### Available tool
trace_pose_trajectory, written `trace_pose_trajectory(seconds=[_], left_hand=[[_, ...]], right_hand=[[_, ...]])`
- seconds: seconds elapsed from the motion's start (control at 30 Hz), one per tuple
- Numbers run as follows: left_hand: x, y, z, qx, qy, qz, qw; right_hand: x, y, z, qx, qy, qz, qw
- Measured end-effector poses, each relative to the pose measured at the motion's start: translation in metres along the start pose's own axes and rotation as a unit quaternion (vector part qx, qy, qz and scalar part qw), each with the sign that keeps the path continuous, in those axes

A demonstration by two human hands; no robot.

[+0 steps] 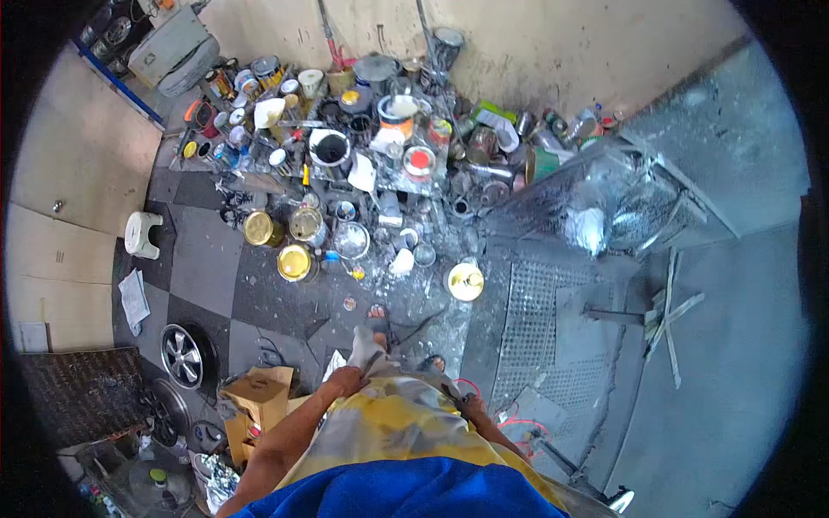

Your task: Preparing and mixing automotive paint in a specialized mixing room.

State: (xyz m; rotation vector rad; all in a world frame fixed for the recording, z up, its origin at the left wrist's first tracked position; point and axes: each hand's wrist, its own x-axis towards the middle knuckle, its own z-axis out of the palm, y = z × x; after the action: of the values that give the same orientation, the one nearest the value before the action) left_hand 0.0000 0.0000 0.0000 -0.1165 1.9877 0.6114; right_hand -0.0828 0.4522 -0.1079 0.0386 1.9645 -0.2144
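I stand looking down at my blue shirt and a yellow-and-grey stained garment (pixel 406 414). My left hand (pixel 345 380) lies with curled fingers against the pale cloth (pixel 366 344) over my forward leg; whether it grips the cloth is unclear. My right hand (pixel 474 407) rests at my right hip next to a small dark thing, mostly hidden by the garment. A sandalled foot (pixel 377 312) points toward the paint tins. A round yellow-lidded tin (pixel 465 281) stands on the floor nearest ahead.
Many paint tins and jars (pixel 371 147) crowd the floor by the wall, with brass-coloured tins (pixel 295 262) closer. A paint-spattered metal frame (pixel 604 203) stands to the right. A white stool (pixel 142 234), a wheel rim (pixel 183 355) and a cardboard box (pixel 257 395) are on the left. A red wire (pixel 518 423) lies near my right side.
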Motion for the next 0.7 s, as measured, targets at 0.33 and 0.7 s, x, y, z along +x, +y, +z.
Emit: trace_pose_trajectory(seconds=[0.33,0.7], left_hand=[[-0.105,0.094,0.020,-0.103,-0.007,0.182,0.978],[0.090,0.060,0.036,-0.039,-0.102,0.215,0.971]], right_hand=[[-0.126,0.074,-0.078,0.005,0.004,-0.068,0.998],[0.024,0.102,-0.108,-0.007,0.416,-0.086,0.905]])
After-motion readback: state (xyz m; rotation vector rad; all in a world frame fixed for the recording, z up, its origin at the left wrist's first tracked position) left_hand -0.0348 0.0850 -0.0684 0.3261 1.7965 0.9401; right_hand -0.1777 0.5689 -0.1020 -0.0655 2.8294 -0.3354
